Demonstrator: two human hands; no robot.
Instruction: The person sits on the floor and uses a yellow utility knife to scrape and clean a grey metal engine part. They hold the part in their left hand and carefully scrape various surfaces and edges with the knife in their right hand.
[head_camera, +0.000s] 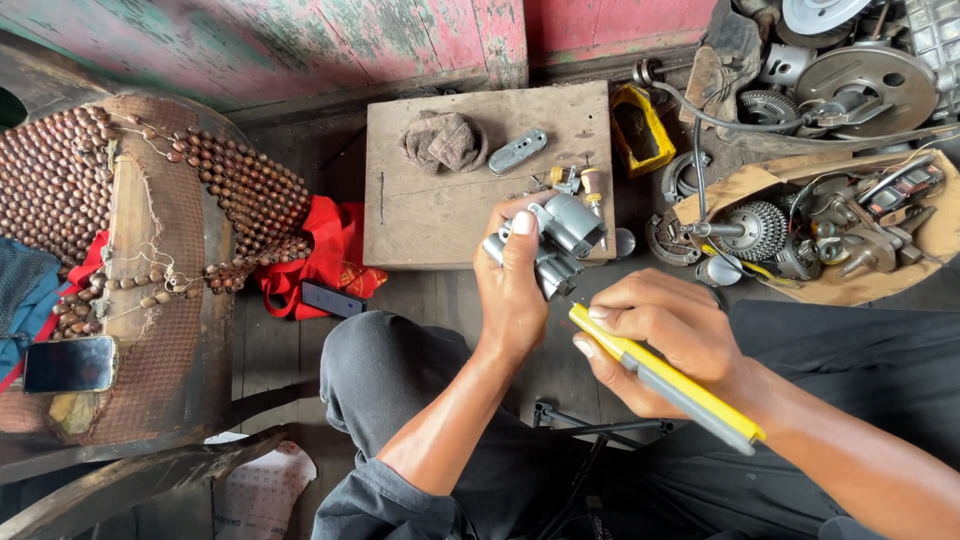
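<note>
Two hands meet over my lap: my left hand (515, 285) wraps tightly around a small grey metal part (556, 240), a lumpy casting of short rounded cylinders with a dull, smooth sheen, thumb pressed flat across its near face. My right hand (665, 340) is closed around a screwdriver (668, 378) with a long, straight yellow-and-grey plastic handle, its thin tip reaching up to the underside of the metal part. The part sits in the air just in front of the near edge of a wooden board (440, 200), a square, worn slab with a cracked, pale grain. On the board lie a crumpled brown knitted rag (444, 140), a small oblong grey metal cover (518, 151) and a few brass-coloured fittings (578, 182). Far right of the board is a yellow rectangular tin (640, 130), and beyond it a cardboard tray (940, 235) filled with greasy gears, shafts and wires. On my left stands a chair (150, 250) draped with a mat of round brown wooden beads, a red cloth (320, 255) bunched beside it, and a dark glossy phone (70, 363) resting on its near edge. My dark trousers (400, 380) fill the near ground.
</note>
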